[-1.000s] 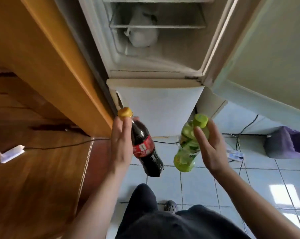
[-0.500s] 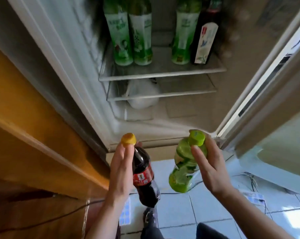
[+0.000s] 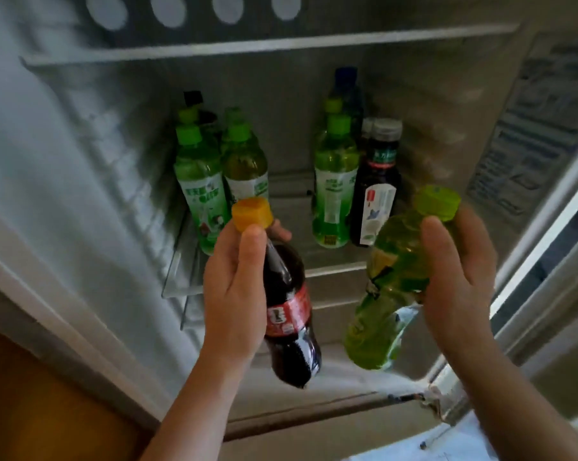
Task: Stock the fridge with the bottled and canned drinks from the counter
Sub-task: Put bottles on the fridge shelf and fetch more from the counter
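My left hand [image 3: 234, 287] grips the neck of a dark cola bottle [image 3: 289, 314] with a yellow cap and a red label. A green drink bottle [image 3: 390, 287] with a lime cap is held near its top by my right hand [image 3: 457, 277]. Both bottles hang tilted in front of the open fridge [image 3: 81, 161], level with its glass shelf [image 3: 334, 261]. On that shelf stand several green bottles [image 3: 201, 181] at the left, and another green bottle [image 3: 334, 184] beside a dark bottle [image 3: 375, 191] at the right.
An upper shelf [image 3: 271, 44] runs across the top of the fridge. The fridge door frame [image 3: 547, 247] is at the right. A wooden cabinet side [image 3: 31, 394] borders the fridge at the lower left. The shelf has a gap between the two bottle groups.
The view has tilted up from the floor and lower fridge to the stocked shelf. Both hands have risen with their bottles and now sit in front of the shelf.
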Available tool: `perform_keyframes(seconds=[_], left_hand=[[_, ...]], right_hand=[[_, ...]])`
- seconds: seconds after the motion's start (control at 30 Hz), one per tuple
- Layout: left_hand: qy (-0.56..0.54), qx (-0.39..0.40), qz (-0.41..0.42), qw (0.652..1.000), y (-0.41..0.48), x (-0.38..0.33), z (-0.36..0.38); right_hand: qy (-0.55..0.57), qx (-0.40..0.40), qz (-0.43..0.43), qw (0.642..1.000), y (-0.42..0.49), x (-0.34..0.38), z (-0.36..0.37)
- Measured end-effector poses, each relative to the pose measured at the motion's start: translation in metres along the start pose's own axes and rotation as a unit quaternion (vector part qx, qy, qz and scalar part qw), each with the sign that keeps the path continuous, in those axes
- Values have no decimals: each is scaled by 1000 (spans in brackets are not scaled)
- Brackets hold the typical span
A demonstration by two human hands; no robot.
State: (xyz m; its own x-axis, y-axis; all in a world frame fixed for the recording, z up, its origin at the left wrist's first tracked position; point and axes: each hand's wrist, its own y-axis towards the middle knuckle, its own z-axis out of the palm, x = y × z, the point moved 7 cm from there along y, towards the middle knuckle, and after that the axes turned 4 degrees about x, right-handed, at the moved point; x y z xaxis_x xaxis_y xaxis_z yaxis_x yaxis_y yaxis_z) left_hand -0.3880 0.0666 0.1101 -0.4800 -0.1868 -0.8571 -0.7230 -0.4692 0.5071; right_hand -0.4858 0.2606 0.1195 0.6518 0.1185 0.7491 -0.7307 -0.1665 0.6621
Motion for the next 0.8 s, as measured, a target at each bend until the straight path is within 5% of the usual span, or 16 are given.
perform_keyframes(seconds=[0.33,0.8], left_hand=[[64,-59,105,991,79,-23,46],[95,-62,142,983,117,24,92]], right_hand=[[-59,-116,-29,991,70,-17,-21],[-58,-102,37,992,104,-70,6]])
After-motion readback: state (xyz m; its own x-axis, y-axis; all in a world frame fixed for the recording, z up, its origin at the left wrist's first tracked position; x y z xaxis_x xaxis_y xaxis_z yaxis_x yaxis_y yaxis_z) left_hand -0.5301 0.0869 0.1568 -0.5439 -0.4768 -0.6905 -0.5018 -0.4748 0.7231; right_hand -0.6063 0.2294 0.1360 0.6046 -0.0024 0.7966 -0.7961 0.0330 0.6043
